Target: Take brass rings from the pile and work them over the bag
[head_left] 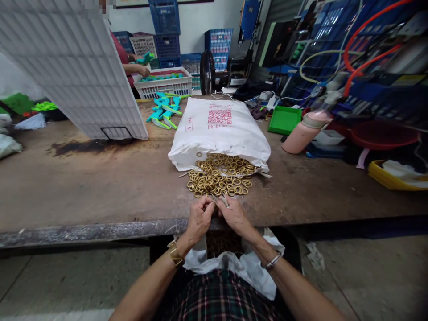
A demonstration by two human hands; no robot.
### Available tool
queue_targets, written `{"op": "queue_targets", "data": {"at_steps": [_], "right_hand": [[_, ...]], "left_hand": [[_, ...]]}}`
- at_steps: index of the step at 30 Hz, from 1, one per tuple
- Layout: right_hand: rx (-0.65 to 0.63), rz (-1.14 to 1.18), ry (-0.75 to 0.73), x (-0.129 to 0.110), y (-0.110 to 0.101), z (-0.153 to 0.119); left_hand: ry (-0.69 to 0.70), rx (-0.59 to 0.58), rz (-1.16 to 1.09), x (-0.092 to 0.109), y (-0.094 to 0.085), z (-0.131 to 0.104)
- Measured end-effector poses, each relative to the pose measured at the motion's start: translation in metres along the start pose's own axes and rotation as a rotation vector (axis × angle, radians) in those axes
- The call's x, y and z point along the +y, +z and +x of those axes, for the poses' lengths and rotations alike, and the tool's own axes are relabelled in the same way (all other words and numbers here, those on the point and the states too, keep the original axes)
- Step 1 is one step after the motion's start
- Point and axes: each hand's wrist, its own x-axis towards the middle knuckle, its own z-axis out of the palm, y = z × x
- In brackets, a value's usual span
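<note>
A heap of gold-coloured rings (220, 178) spills from the mouth of a white sack (224, 127) printed with a red square code. Just in front of this heap, at the table's near edge, both hands meet at the fingertips. My left hand (199, 217) is closed in a pinch on what looks like one gold-coloured ring, mostly covered by the fingers. My right hand (236, 216) is closed too, with a small pale metal tool (224, 201) showing between its fingers; its exact kind is unclear. Below, an open white bag (230, 267) on the lap contains more rings, in shadow.
Turquoise-and-green plastic pieces (164, 109) lie behind the sack's left side. A ribbed white panel (76, 67) stands at left. At right are a green tray (285, 120), pink bottle (306, 131) and yellow tray (397, 178). Another person's hand (142, 70) works over a white crate (167, 87).
</note>
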Motion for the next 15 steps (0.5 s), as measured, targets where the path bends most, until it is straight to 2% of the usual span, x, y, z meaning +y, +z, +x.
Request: {"op": "queue_targets", "data": {"at_steps": [3, 6, 11, 15], "right_hand": [[-0.031, 0.062, 0.024, -0.001, 0.0, 0.0], [-0.027, 0.098, 0.006, -0.001, 0.001, -0.001], [0.0, 0.117, -0.007, -0.003, 0.003, -0.005], [-0.018, 0.144, -0.031, -0.002, 0.004, -0.007]], "left_hand": [[-0.019, -0.01, -0.059, 0.002, 0.0, -0.003], [-0.129, -0.018, -0.138, 0.0, -0.003, -0.005], [-0.338, -0.11, -0.287, -0.002, -0.008, -0.009], [-0.388, -0.151, -0.408, -0.002, -0.011, -0.013]]}}
